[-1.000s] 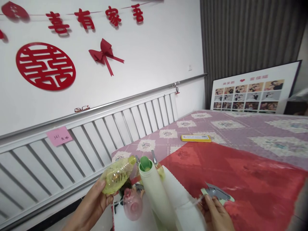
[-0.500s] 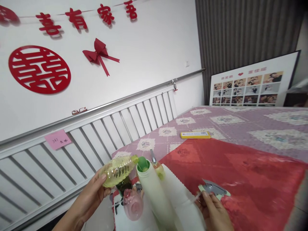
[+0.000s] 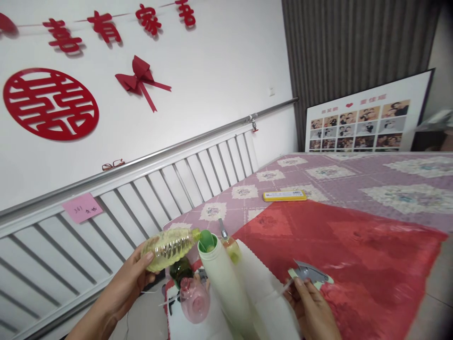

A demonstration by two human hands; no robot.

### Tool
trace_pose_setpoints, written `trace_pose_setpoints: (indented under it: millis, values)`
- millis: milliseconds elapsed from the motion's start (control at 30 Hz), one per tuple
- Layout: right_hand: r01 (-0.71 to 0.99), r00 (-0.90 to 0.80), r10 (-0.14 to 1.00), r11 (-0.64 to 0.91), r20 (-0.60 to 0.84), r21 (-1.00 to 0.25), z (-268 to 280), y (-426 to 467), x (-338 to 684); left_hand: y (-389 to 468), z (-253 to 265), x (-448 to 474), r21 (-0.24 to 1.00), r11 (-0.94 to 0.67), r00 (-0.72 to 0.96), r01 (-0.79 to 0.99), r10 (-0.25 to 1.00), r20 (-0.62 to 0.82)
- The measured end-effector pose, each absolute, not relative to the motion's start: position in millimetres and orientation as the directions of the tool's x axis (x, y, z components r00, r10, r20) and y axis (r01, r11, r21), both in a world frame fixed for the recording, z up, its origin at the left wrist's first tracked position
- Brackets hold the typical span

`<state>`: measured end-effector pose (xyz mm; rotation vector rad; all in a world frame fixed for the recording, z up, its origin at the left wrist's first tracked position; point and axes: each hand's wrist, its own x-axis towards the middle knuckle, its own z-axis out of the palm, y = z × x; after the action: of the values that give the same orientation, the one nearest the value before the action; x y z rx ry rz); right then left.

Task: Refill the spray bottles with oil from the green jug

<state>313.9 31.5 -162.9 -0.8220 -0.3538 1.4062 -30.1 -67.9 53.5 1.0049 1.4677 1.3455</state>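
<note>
My left hand grips a clear plastic bottle of yellowish liquid, tipped nearly level. Its neck meets a green rounded piece, perhaps a funnel, in the mouth of a tall pale-green bottle. What supports that tall bottle below is out of sight. On the right, my right hand has its fingers closed on a grey and pale-green spray head, whose thin tube points left. Close by the tall bottle are a pink bottle, a dark green bottle and a small grey-topped bottle of yellow liquid.
A red plastic sheet covers part of the purple patterned cloth. On the cloth lies a yellow flat case. Beyond the left edge runs a white radiator with a pink note. A photo board leans behind.
The view has shifted slightly. The tilted bottle lies a little more level, its neck still at the tall bottle's mouth. Both hands keep their hold.
</note>
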Motion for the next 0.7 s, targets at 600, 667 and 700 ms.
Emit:
trace_pose_setpoints:
  millis: [600, 667, 700]
  values:
    - [-0.805, 0.122, 0.932, -0.109, -0.342, -0.583, -158.4, 28.9, 313.6, -67.6, 72.5, -25.2, 0.976, 0.112, -0.374, 0.185, 0.927, -0.036]
    - [-0.801, 0.130, 0.933, -0.101, -0.336, -0.590, -160.2, 29.3, 313.4, -67.8, 73.7, -25.0, 0.974, 0.113, -0.382, 0.196, 0.924, -0.030]
    - [-0.791, 0.145, 0.937, -0.084, -0.319, -0.606, -161.5, 29.5, 313.2, -68.0, 74.3, -24.7, 0.974, 0.111, -0.386, 0.200, 0.922, -0.026]
